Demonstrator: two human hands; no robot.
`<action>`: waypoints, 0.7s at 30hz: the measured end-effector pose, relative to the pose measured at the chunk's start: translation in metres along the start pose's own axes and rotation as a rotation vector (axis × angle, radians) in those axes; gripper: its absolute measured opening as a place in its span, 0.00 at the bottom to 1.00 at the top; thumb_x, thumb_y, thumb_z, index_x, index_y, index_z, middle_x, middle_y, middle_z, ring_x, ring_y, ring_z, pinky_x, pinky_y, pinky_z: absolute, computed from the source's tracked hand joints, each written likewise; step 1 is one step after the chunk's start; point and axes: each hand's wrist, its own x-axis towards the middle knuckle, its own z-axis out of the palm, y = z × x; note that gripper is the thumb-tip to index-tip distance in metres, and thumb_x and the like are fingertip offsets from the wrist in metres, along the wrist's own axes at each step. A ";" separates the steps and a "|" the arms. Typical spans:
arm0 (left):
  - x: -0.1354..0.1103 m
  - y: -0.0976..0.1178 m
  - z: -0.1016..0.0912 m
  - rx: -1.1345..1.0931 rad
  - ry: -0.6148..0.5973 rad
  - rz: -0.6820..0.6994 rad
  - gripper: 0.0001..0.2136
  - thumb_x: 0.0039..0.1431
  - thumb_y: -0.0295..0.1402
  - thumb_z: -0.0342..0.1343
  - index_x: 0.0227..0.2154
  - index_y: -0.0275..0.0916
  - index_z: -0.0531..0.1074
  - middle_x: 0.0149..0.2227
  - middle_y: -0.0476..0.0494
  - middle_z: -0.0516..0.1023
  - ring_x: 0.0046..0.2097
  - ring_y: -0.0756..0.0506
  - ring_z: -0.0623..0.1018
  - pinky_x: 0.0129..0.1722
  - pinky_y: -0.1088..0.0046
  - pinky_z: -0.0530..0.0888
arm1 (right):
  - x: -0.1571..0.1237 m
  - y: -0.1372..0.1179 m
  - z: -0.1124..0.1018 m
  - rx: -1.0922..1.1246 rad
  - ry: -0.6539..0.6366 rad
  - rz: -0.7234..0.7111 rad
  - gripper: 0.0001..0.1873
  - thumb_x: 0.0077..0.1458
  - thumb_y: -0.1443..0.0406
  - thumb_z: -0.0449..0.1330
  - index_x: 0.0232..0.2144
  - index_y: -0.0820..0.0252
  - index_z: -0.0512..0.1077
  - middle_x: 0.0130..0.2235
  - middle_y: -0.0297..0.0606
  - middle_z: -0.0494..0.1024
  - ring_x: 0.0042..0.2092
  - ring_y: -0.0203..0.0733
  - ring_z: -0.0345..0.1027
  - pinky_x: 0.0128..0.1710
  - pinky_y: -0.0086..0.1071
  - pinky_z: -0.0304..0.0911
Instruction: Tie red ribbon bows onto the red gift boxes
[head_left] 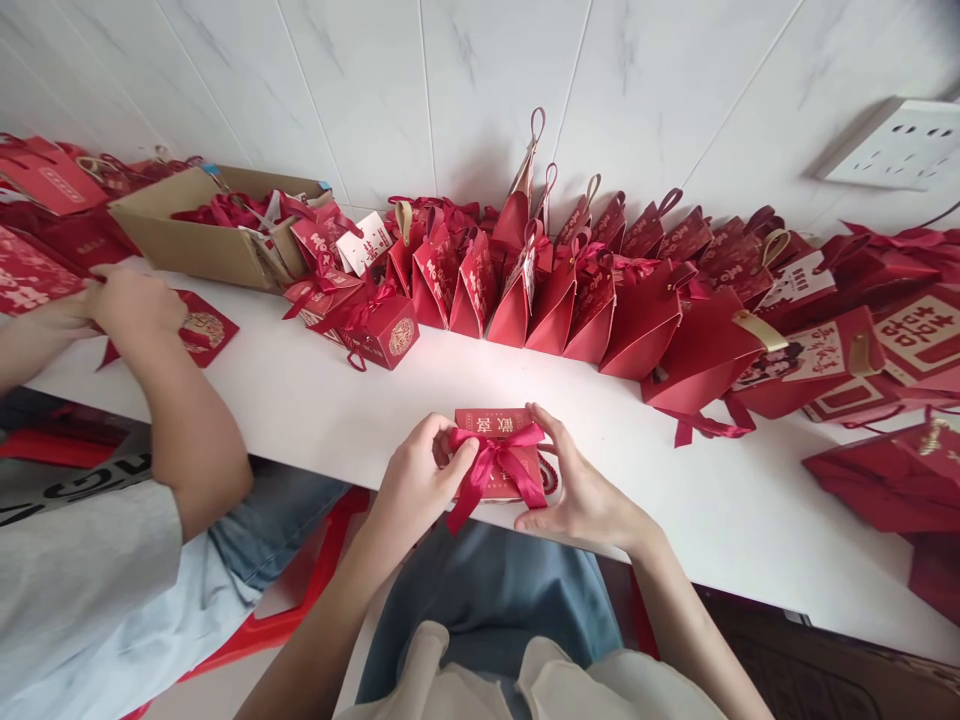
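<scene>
A small red gift box [491, 424] with gold lettering is on the white table in front of me. A shiny dark-pink ribbon [504, 458] is tied across it in a bow, its tails hanging toward the table's front edge. At the box's left side, my left hand [426, 470] is closed, thumb and forefinger pinching the bow's left part. My right hand [581, 490] curves round the right side, fingertips at the far corner and thumb near the front edge, steadying the box. Beside that palm shows a twisted dark-red cord [551, 472].
Red gift bags [517, 300] stand in rows along the tiled wall. More red boxes [832, 375] are piled at right. Finished-looking bowed boxes [382, 325] sit left of centre, near a cardboard carton [202, 240] of ribbons. A co-worker's hands [127, 300] handle red packaging at far left.
</scene>
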 end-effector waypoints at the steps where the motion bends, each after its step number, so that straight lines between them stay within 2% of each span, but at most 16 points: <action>1: -0.001 0.001 0.002 -0.006 0.035 0.016 0.09 0.57 0.40 0.51 0.29 0.40 0.64 0.27 0.51 0.69 0.29 0.50 0.71 0.30 0.76 0.66 | 0.001 0.002 0.003 0.004 -0.009 0.011 0.55 0.44 0.59 0.67 0.64 0.48 0.35 0.65 0.47 0.45 0.64 0.51 0.48 0.59 0.49 0.56; 3: -0.004 0.002 0.007 -0.041 0.114 0.088 0.08 0.58 0.38 0.51 0.29 0.39 0.65 0.29 0.50 0.70 0.31 0.50 0.72 0.32 0.76 0.67 | 0.005 0.003 0.010 0.026 0.028 0.013 0.52 0.47 0.61 0.65 0.64 0.47 0.36 0.64 0.47 0.47 0.62 0.49 0.52 0.56 0.47 0.61; 5: -0.009 0.004 0.013 -0.044 0.191 0.214 0.06 0.59 0.36 0.51 0.30 0.39 0.67 0.30 0.48 0.70 0.33 0.49 0.72 0.33 0.76 0.68 | 0.007 0.003 0.017 0.014 0.110 -0.026 0.52 0.47 0.63 0.66 0.64 0.46 0.37 0.62 0.47 0.50 0.62 0.50 0.53 0.54 0.47 0.63; 9: -0.023 0.014 0.022 0.108 0.369 0.603 0.02 0.57 0.28 0.55 0.31 0.40 0.72 0.32 0.47 0.66 0.36 0.49 0.70 0.36 0.74 0.70 | 0.005 -0.004 0.023 -0.050 0.302 -0.175 0.51 0.46 0.62 0.67 0.63 0.46 0.40 0.60 0.48 0.53 0.61 0.53 0.52 0.54 0.50 0.63; 13: -0.033 0.026 0.023 0.191 0.494 0.883 0.07 0.54 0.24 0.57 0.34 0.42 0.74 0.29 0.50 0.59 0.35 0.49 0.65 0.42 0.68 0.69 | -0.003 -0.018 0.020 -0.043 0.382 -0.237 0.53 0.44 0.59 0.68 0.63 0.44 0.40 0.61 0.46 0.52 0.63 0.54 0.49 0.54 0.48 0.64; 16: -0.040 0.033 0.019 0.228 0.500 0.974 0.06 0.55 0.26 0.57 0.34 0.43 0.74 0.28 0.50 0.56 0.34 0.49 0.63 0.47 0.63 0.66 | -0.009 -0.030 0.015 -0.079 0.413 -0.281 0.51 0.45 0.58 0.68 0.63 0.44 0.42 0.62 0.45 0.52 0.64 0.56 0.46 0.56 0.50 0.62; 21: -0.049 0.043 0.011 0.300 0.487 1.015 0.05 0.58 0.30 0.54 0.34 0.45 0.74 0.28 0.50 0.56 0.34 0.49 0.62 0.48 0.62 0.66 | -0.017 -0.045 0.006 -0.147 0.456 -0.357 0.46 0.49 0.58 0.65 0.63 0.44 0.44 0.62 0.44 0.53 0.64 0.58 0.46 0.60 0.54 0.55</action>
